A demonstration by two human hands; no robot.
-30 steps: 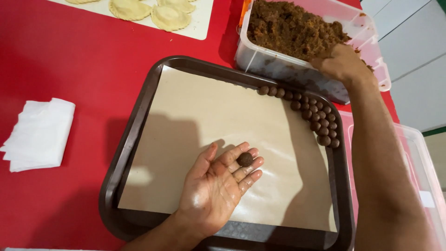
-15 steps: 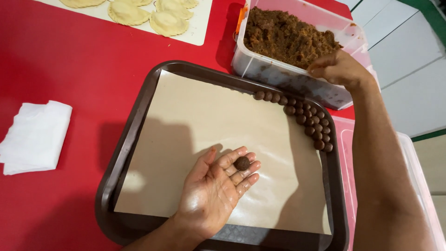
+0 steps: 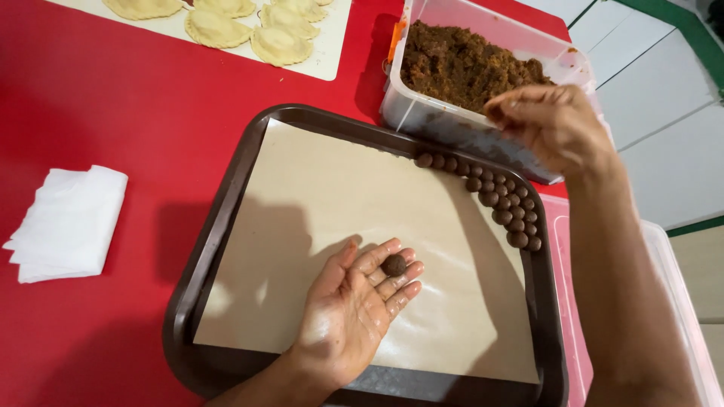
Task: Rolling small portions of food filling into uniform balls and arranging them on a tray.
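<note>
Landmark: brown tray (image 3: 226, 226) lined w/ tan paper (image 3: 332, 218), sitting on red table (image 3: 113, 113).
Left hand (image 3: 354, 313): lay palm up over near half of tray, fingers spread flat, nothing clasped; grip open.
Brown ball (image 3: 393, 264): small, round, rested loose on the left hand's fingers, above the paper, approx. mid-tray toward its near edge.
Right hand (image 3: 554, 128): hovered over tray's far right corner, at near rim of clear tub; fingertips bunched together, pointing left. Couldn't tell if a pinch of filling sat between them, so grip state unclear.
Clear tub (image 3: 452, 124): plastic, just beyond tray's far right edge, held crumbly brown filling (image 3: 460, 64).
Row of balls (image 3: 498, 196): many small brown ones, touching each other, packed along tray's far right corner & down its right side, on the paper.
Pastries (image 3: 241, 22): pale crimped half-moons on a white board, beyond tray's far left corner, well apart from it.
White napkins (image 3: 68, 222): folded stack, left of tray, on the table.
Clear bin (image 3: 679, 301): pink-edged, right of tray, under right forearm.
</note>
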